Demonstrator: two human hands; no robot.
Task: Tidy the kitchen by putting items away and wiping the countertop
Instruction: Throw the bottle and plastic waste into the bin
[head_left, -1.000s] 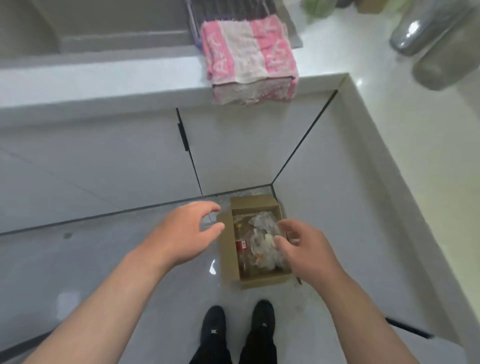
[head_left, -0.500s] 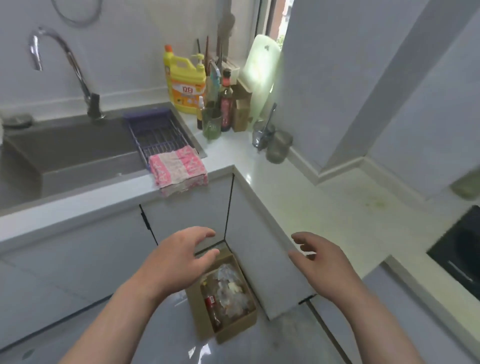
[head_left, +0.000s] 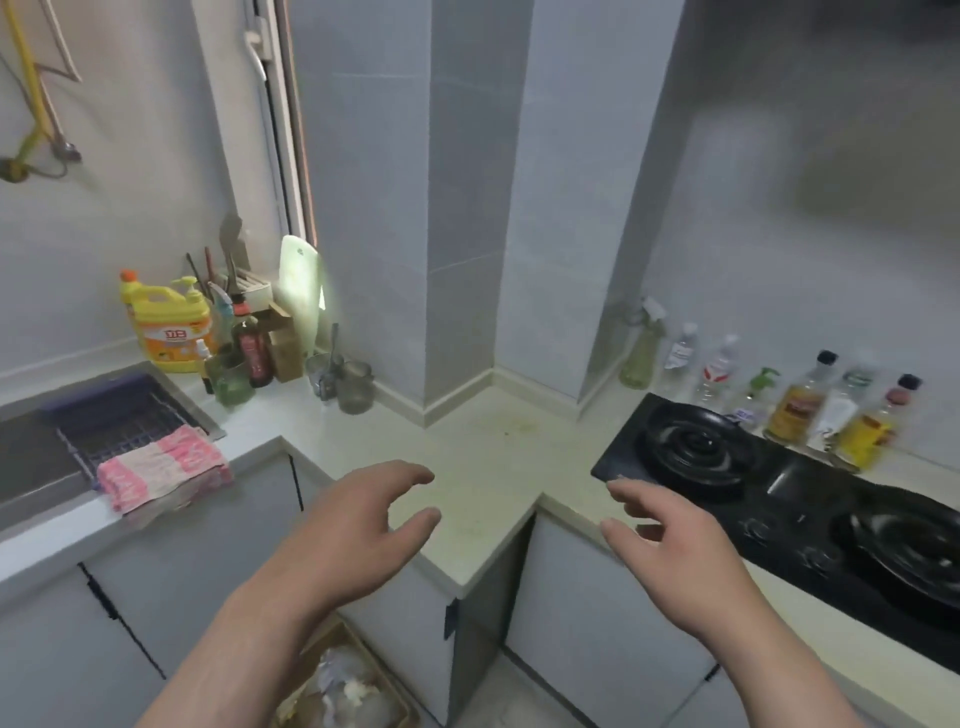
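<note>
My left hand (head_left: 358, 525) hovers open in front of the corner of the pale countertop (head_left: 483, 467), fingers spread, holding nothing. My right hand (head_left: 670, 545) is open too, just off the counter edge near the black gas hob (head_left: 810, 499). A pink and white cloth (head_left: 161, 467) hangs over the counter edge beside the sink (head_left: 31, 457). On the floor below my left forearm stands a cardboard box (head_left: 343, 691) filled with crumpled plastic rubbish. Faint stains mark the countertop near the wall corner.
A yellow detergent jug (head_left: 169, 325), small bottles, a knife block and a pale cutting board (head_left: 301, 291) crowd the back left corner. Two glass jars (head_left: 343, 382) stand near them. Several sauce and spray bottles (head_left: 789, 400) line the wall behind the hob. Grey cabinet doors (head_left: 597, 623) run below.
My view has swung up from the floor box to the counter and hob. Both hands have risen from the box to counter height, still holding nothing.
</note>
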